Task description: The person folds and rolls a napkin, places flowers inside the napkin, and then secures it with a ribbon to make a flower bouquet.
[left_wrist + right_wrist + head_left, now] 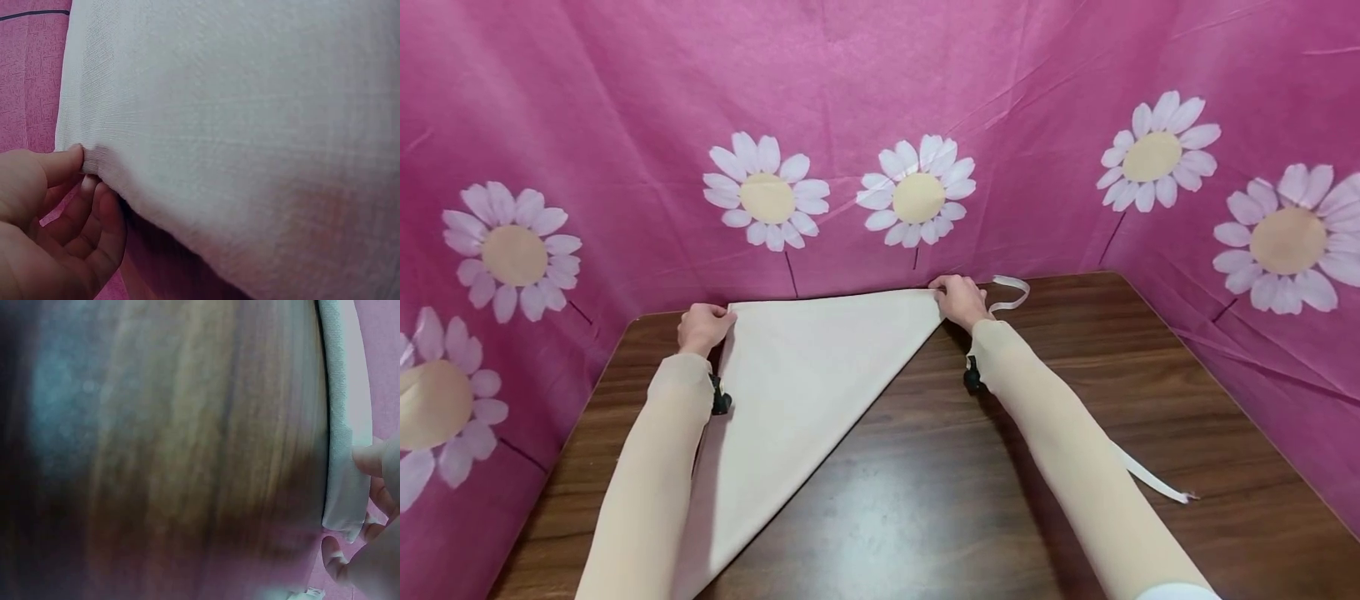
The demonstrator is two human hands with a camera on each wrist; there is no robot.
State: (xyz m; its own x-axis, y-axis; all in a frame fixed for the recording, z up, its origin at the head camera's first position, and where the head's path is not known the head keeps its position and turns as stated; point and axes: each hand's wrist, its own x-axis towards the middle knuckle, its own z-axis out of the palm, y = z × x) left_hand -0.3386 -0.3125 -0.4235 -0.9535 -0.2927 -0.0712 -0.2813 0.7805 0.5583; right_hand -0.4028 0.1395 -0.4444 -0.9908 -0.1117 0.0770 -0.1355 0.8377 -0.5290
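On the wooden surface (940,475), our left hand (703,328) and right hand (962,301) each pinched a far corner of the pale cloth (805,375).

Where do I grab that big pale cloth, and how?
Probably pinch the cloth by its two far corners, coming from the outer left and right: it's spread like a triangle, with a long far edge running between those corners.
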